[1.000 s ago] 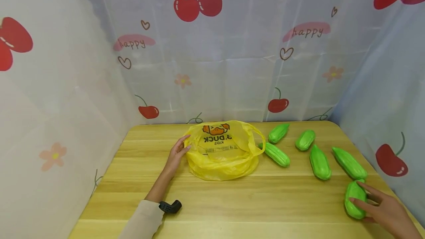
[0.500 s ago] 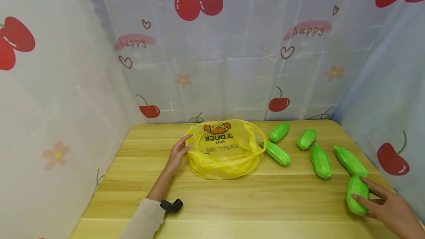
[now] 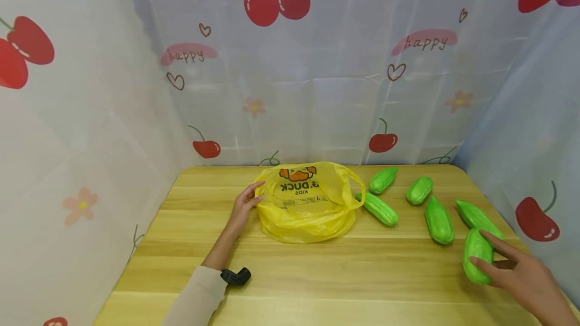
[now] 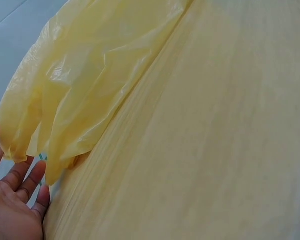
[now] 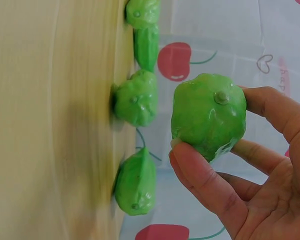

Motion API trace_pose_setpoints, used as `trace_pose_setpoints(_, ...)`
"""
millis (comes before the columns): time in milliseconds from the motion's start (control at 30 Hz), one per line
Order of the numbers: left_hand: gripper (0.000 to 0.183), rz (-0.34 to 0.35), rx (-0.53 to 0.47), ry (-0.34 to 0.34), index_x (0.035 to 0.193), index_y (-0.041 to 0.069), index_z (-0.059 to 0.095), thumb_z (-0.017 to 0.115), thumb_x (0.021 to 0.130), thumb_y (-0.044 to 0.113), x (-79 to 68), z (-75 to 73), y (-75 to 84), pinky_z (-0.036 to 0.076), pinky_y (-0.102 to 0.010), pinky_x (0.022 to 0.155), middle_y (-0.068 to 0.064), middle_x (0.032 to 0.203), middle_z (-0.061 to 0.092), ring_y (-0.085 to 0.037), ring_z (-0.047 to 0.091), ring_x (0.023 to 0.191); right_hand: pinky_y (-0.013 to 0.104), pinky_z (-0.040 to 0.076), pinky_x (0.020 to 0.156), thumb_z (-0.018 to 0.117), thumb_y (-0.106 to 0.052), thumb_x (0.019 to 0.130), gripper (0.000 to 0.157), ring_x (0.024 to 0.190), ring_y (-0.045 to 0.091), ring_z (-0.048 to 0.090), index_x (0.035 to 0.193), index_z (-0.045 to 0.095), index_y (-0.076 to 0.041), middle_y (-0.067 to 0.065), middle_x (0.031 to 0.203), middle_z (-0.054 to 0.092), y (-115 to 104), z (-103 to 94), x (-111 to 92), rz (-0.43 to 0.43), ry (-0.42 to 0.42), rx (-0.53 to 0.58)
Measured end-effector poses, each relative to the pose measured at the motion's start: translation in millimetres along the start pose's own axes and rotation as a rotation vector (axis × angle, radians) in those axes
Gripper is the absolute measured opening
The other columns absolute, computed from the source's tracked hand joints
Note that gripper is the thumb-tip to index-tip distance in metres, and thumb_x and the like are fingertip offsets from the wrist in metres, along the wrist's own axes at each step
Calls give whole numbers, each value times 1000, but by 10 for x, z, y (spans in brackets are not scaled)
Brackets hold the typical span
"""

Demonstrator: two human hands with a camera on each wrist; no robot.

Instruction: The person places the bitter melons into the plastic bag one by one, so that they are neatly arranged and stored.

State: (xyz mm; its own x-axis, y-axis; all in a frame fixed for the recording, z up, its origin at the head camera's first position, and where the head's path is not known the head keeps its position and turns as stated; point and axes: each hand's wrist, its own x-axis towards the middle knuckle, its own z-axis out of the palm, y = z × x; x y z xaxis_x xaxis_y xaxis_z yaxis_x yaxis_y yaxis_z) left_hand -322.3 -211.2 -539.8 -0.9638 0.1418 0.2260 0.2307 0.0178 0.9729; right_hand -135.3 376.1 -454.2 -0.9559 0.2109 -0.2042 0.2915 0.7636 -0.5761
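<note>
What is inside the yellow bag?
Inside the yellow bag, I see its back wall, with the duck print's lettering mirrored. The bottom is hidden behind the crumpled front wall, so I can't tell whether anything lies there.

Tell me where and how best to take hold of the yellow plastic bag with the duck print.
Probably the thin yellow handle loop at the right of the bag, pinched from above: it arches out as a narrow strap, while a glossy green ridged gourd lies close by on the right.
</note>
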Motion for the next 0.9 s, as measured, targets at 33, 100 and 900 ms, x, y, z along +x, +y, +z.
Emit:
trace_pose_setpoints(33,44,-2,1,-7,146,7,54,56,103,7,-8,3,45,35,-29,111,-8,156,44,-21,39,135,39,58,64,67,-67,87,111,87,34,71,159,17,1,48,143,27,-15,-1,-2,-5,3,1)
trace_pose_setpoints(100,45,-6,-3,-19,147,2,52,54,102,0,-1,-8,73,28,-38,119,-14,157,42,-25,34,144,38,58,63,68,-65,88,109,88,34,71,159,18,1,48,143,27,-43,-1,-9,-16,10,6)
trace_pose_setpoints(900,38,-23,-37,116,139,7,62,62,101,12,52,18,-45,48,-21,76,-6,152,48,-20,51,112,31,56,61,72,-46,94,85,80,-13,55,159,32,-9,38,148,38,-490,-18,-74,-275,55,47)
